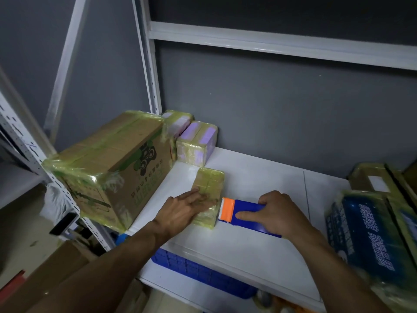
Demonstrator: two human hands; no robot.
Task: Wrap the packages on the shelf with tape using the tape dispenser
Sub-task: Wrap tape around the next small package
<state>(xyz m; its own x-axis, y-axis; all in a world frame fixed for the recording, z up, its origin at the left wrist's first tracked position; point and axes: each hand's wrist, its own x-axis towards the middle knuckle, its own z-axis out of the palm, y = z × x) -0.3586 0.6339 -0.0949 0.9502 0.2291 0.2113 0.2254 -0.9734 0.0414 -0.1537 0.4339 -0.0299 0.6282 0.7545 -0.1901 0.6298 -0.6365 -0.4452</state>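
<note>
Straight left fingers (198, 196) lie flat on the package (208, 184), a small block glossy with yellowish tape; the left hand (184, 210) presses it onto the smooth white shelf (259, 177). Curled right fingers (269, 199) and thumb grip the dispenser (247, 207), blue plastic with an orange toothed head touching the package's right edge, under the right hand (276, 214). Left of the package stands a taped cardboard box (108, 170); behind it, lilac blocks (198, 141).

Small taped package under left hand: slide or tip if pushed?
Probably slides, not tips: the small package lies flat on the smooth white shelf. Glossy tape wrap likely slippery. Seems stiff: square edges under the pressing left hand.
</note>
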